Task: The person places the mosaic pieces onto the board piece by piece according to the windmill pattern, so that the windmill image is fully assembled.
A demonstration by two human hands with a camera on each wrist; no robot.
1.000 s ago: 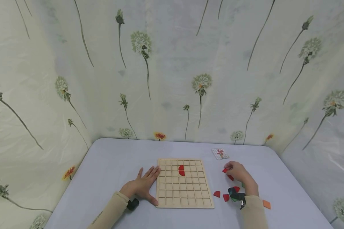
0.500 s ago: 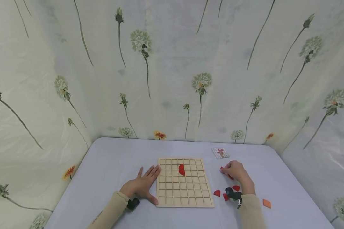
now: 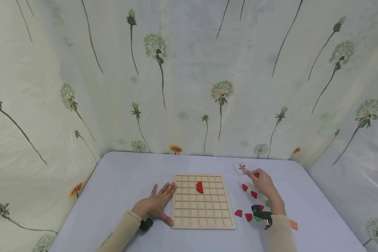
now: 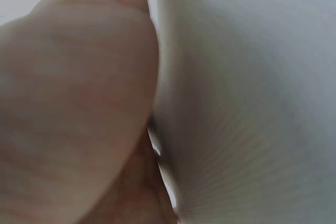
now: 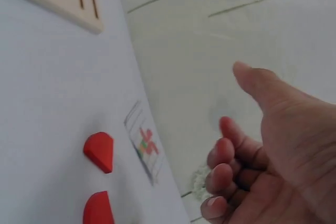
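My left hand [image 3: 157,203] lies with fingers spread along the left edge of a wooden grid board [image 3: 186,219], thumb at its near corner. On the board, two red quarter-circle pieces [image 3: 199,187] sit together in the upper middle squares. My right hand [image 3: 264,183] is raised beside a small pattern card [image 3: 240,168], its fingertips overlapping the card's near corner in the head view. The right wrist view shows thumb and fingers apart with nothing between them. Below that hand, a red quarter-circle piece [image 5: 100,151] lies on the table, with another red piece [image 5: 98,209] next to it.
More red pieces [image 3: 238,213] lie right of the board, near a green piece [image 3: 257,218] partly hidden by the wrist camera. An orange square [image 3: 293,224] shows beside the right sleeve. A flower-printed curtain [image 3: 189,87] hangs behind the table.
The red piece my right hand was fingering has shifted slightly left and now lies released. That hand has lifted away toward the pattern card. My left hand has stayed put.
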